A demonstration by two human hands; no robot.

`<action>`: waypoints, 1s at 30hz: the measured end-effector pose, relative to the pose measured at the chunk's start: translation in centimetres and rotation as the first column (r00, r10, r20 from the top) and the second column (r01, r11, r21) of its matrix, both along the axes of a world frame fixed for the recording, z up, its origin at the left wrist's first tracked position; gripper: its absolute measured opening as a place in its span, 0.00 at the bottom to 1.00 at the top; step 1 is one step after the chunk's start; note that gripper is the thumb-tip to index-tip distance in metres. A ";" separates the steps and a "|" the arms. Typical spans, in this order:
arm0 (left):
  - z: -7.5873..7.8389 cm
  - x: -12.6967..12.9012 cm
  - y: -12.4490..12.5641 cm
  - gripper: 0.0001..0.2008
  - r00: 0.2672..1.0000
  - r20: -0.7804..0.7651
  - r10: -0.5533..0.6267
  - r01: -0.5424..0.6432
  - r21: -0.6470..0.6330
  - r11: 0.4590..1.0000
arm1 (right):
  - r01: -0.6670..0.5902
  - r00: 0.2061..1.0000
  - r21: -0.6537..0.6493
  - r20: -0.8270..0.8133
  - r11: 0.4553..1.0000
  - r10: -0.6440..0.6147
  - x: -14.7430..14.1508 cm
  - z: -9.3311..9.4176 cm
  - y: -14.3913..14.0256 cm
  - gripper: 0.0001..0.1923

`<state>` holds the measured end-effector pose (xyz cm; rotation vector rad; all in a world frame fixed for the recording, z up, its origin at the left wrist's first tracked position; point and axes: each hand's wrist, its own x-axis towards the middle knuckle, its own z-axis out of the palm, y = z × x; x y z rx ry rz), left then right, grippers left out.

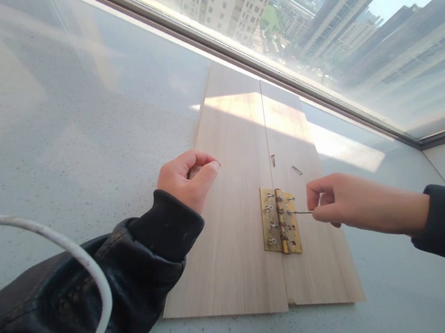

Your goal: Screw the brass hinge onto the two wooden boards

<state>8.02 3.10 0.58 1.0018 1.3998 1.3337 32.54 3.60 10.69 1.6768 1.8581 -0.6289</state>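
Observation:
My right hand (334,203) pinches a thin metal rod (304,212), whose far end meets the right leaf of a brass hinge (268,220). I cannot tell what kind of tool or fastener the rod is. The hinge lies open over the seam between two pale wooden boards (245,273), and several screws stand in its holes. Above the hinge, one loose screw (273,160) and another small screw (297,170) rest on the right board. My left hand (189,176) is closed over the left board, thumb and forefinger together; anything between them is hidden.
The boards lie on a speckled white surface (63,171) beside a window frame (240,49), with tall buildings beyond the glass. A white cable (92,271) loops in front of my left sleeve. Sunlight falls across the boards' far end.

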 end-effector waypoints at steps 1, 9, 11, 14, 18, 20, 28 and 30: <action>0.0 0.0 0.0 0.07 1.000 0.001 -0.003 0.003 0.004 1.000 | -0.057 0.998 0.035 0.000 0.998 0.057 0.1 0.1 -0.3 0.04; -0.1 -0.3 0.1 0.07 0.999 -0.050 -0.019 0.019 0.009 1.000 | -0.815 0.571 0.323 0.307 0.481 0.761 1.7 -0.1 -4.1 0.16; -0.2 -0.3 0.1 0.07 0.999 -0.048 -0.024 0.024 0.011 1.000 | -0.835 0.540 0.322 0.327 0.446 0.775 1.9 -0.3 -4.4 0.14; -0.2 -0.3 0.0 0.07 0.999 -0.040 -0.028 0.029 0.018 0.999 | -0.824 0.559 0.322 0.328 0.466 0.762 2.2 -0.7 -4.3 0.13; 0.1 -0.2 -0.1 0.07 0.997 -0.079 -0.002 0.003 0.016 1.000 | -0.762 0.645 0.328 0.304 0.558 0.702 2.3 -1.2 -3.4 0.11; 0.3 -0.1 -0.1 0.06 0.996 -0.090 0.007 -0.006 0.008 1.000 | -0.732 0.680 0.315 0.276 0.604 0.680 2.1 -1.2 -2.9 0.12; 0.6 -0.1 -0.2 0.06 0.997 -0.076 0.005 -0.005 0.005 1.000 | -0.113 0.993 0.130 0.031 0.985 0.110 0.1 -0.2 -1.5 0.18; 0.7 -0.1 -0.2 0.06 0.996 -0.087 0.009 -0.009 0.003 1.000 | 0.095 0.995 0.045 -0.034 0.994 -0.094 -0.1 -0.1 -1.2 0.18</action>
